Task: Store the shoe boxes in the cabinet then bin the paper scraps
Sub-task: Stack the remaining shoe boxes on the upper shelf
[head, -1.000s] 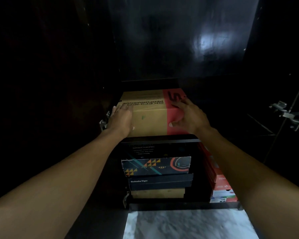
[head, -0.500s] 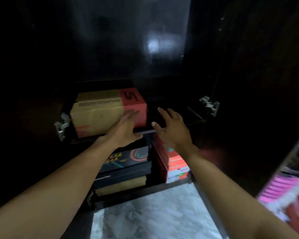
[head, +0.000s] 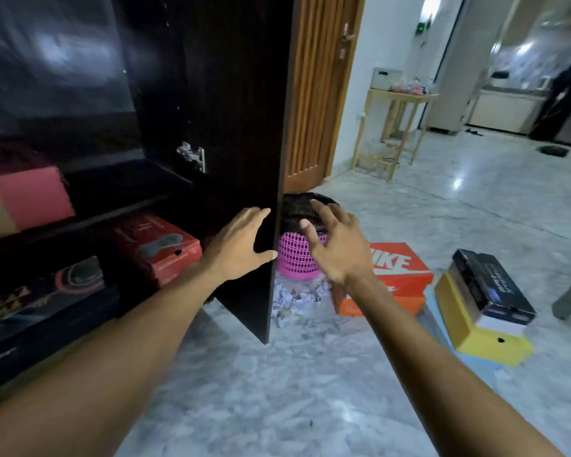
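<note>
The dark cabinet [head: 218,94] stands open at the left. A tan and red shoe box [head: 27,202] sits on its upper shelf, with a red box [head: 159,245] and dark patterned boxes [head: 43,291] below. My left hand [head: 241,245] hovers open in front of the cabinet's door edge. My right hand [head: 337,245] is open in the air beyond it, holding nothing. On the floor to the right lie an orange shoe box [head: 399,272], and a black box [head: 491,285] stacked on a yellow box [head: 468,328]. White paper scraps [head: 297,298] lie by a pink bin [head: 294,258].
The pink bin has a black liner and stands behind the cabinet door [head: 264,275]. A wooden door [head: 314,94] and a small wooden table [head: 396,123] are further back. Marble floor [head: 310,390] stretches in front. A person in dark clothes [head: 564,94] stands far right.
Both hands came off the tan and red box, which stays on the shelf. My view swung right, bringing the floor boxes, the scraps and the pink bin into sight.
</note>
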